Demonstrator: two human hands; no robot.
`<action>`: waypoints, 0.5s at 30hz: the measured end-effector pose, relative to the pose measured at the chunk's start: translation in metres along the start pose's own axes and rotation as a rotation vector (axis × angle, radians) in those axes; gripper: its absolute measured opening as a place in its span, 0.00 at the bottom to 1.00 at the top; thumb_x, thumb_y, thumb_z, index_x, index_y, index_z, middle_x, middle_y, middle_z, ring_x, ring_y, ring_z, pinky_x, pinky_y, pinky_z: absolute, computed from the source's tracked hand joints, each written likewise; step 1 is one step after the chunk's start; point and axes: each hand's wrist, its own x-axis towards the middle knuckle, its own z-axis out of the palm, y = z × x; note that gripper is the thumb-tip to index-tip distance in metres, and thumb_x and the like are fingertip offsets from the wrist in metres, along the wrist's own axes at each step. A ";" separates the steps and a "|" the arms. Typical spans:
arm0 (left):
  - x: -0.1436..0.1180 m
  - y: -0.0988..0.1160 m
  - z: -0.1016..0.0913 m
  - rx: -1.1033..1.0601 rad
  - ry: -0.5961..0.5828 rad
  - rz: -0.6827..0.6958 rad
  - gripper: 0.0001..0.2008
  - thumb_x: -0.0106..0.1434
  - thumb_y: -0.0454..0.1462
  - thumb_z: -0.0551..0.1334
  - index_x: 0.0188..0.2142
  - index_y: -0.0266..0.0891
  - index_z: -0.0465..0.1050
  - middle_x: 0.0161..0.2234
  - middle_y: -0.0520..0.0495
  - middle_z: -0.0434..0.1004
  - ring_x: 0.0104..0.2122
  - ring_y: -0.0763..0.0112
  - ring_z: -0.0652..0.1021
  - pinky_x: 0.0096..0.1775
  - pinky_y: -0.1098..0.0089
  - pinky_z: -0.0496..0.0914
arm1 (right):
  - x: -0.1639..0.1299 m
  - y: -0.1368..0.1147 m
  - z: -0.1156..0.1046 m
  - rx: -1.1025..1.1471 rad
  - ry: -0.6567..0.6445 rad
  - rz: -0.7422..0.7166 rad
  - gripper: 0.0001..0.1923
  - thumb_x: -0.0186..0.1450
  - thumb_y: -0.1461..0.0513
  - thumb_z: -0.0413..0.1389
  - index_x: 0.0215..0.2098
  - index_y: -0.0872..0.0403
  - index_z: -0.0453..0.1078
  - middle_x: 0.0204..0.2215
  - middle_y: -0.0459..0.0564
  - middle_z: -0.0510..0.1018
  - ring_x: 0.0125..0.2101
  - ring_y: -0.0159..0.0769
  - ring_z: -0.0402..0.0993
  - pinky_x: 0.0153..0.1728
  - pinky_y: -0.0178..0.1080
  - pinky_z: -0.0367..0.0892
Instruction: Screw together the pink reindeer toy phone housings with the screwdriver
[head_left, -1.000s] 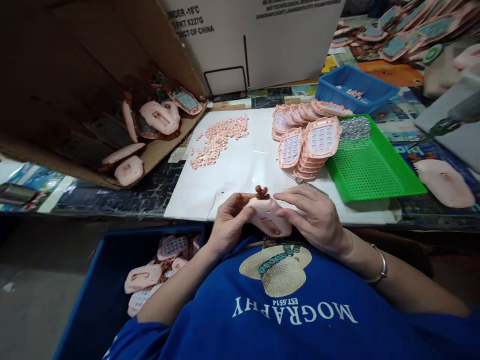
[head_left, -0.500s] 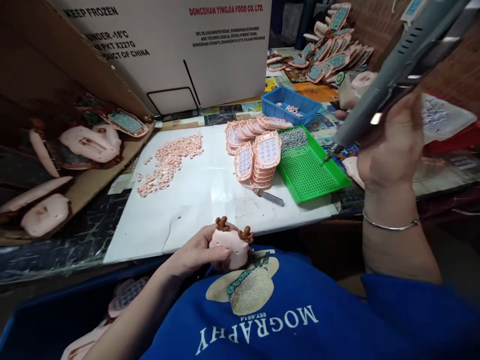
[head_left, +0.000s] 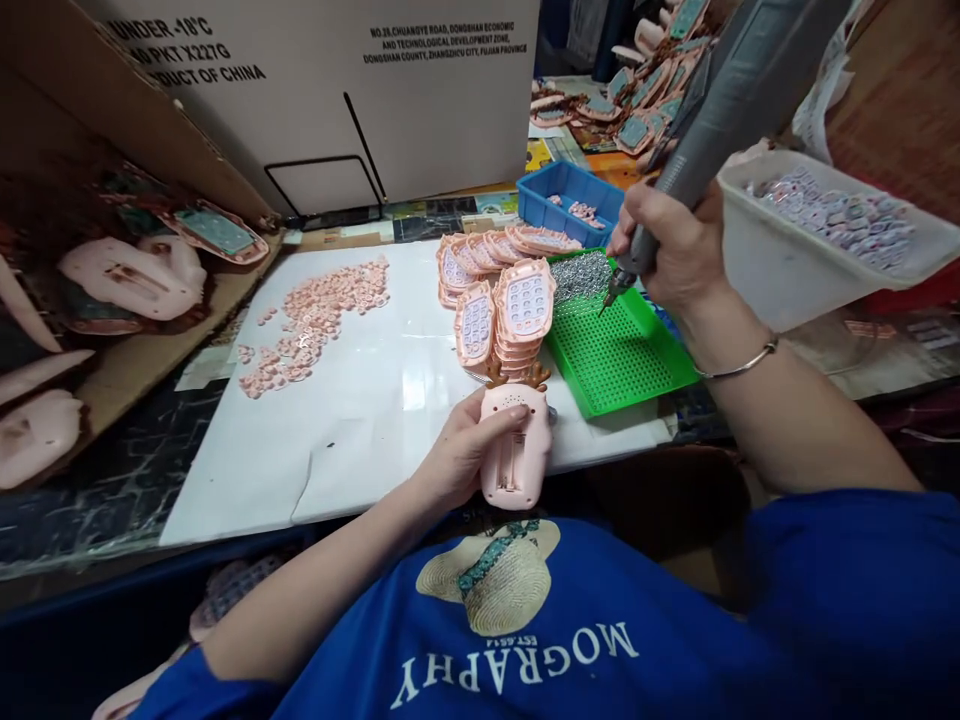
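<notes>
My left hand (head_left: 465,445) grips a pink toy phone (head_left: 517,455) with brown antlers, its back with an open battery slot facing up. The thumb lies across the upper part of the back. My right hand (head_left: 675,235) is wrapped round a grey electric screwdriver (head_left: 720,130), held tilted with its bit pointing down. The tip hovers over a green perforated tray (head_left: 630,365), close to the heap of small silver screws (head_left: 581,275) at its far end. Just beyond the toy phone stand stacked pink keypad panels (head_left: 525,300).
Small pink pieces (head_left: 330,300) lie scattered on the white board (head_left: 375,430). A blue bin (head_left: 555,200) stands behind the panels, and a white tub of small printed parts (head_left: 795,270) is at right. An open carton with pink shells (head_left: 127,275) stands left; a printed cardboard box (head_left: 315,100) closes off the back.
My right hand has brought the screwdriver left and over the tray. My left hand has moved the toy phone up and right, and its back now faces me fully.
</notes>
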 end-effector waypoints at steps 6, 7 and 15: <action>-0.002 -0.001 -0.001 -0.021 0.061 0.034 0.18 0.55 0.40 0.74 0.43 0.36 0.75 0.34 0.46 0.83 0.30 0.67 0.81 0.35 0.68 0.76 | 0.004 0.030 0.012 -0.142 0.051 -0.014 0.18 0.70 0.44 0.58 0.43 0.46 0.63 0.38 0.43 0.76 0.24 0.25 0.65 0.29 0.35 0.68; -0.002 0.000 -0.001 -0.025 0.065 0.032 0.18 0.55 0.39 0.74 0.43 0.36 0.74 0.35 0.46 0.83 0.30 0.67 0.81 0.35 0.68 0.76 | 0.006 0.035 0.013 -0.146 0.057 -0.030 0.19 0.69 0.43 0.58 0.43 0.46 0.63 0.39 0.43 0.76 0.24 0.25 0.64 0.28 0.36 0.68; -0.001 0.000 -0.002 -0.035 0.042 0.021 0.18 0.56 0.40 0.74 0.44 0.37 0.75 0.34 0.47 0.83 0.30 0.68 0.81 0.34 0.69 0.76 | 0.008 0.049 0.014 -0.056 0.010 -0.122 0.29 0.61 0.33 0.57 0.39 0.45 0.60 0.39 0.44 0.75 0.24 0.27 0.62 0.26 0.39 0.66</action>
